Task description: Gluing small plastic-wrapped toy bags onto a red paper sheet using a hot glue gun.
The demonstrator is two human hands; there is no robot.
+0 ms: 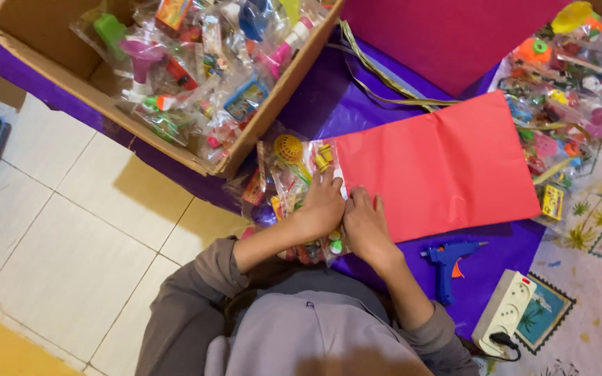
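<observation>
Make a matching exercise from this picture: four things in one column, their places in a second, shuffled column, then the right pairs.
Things:
1. glue gun
2. cardboard box
3. power strip
4. red paper sheet

Places:
A. top left, full of bagged toys
B. under the right hand
C. bottom right, on the patterned mat
D. on purple cloth, right of the right forearm

Pairs: 1-D, 2-A, 3-C, 4-B

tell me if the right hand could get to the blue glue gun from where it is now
Probably yes. The right hand rests on the red paper, and the blue glue gun lies just beside that forearm on the purple sheet with nothing between them.
</observation>
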